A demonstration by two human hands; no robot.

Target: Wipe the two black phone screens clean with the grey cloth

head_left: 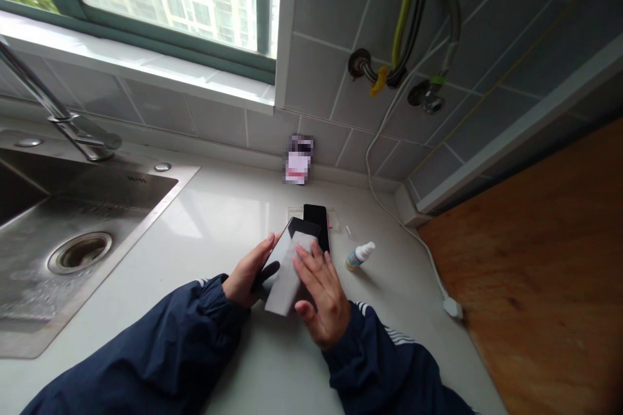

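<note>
My left hand [250, 270] grips a dark, glossy phone [267, 274] by its left side, tilted above the counter. A light grey cloth [283, 286] lies over the phone's screen. My right hand [322, 292] rests on the upper part of the cloth with its fingers stretched out and the thumb apart. Behind the held phone, a second black phone [316, 215] lies on the counter, partly hidden. A small white-capped bottle [359, 255] stands to the right of my right hand.
At the left is a steel sink [183, 175] with a faucet [73, 126]. A pixelated object [298, 161] leans against the tiled wall. A white cable [418, 238] runs along the right side of the counter [228, 207], near a wooden panel [535, 285].
</note>
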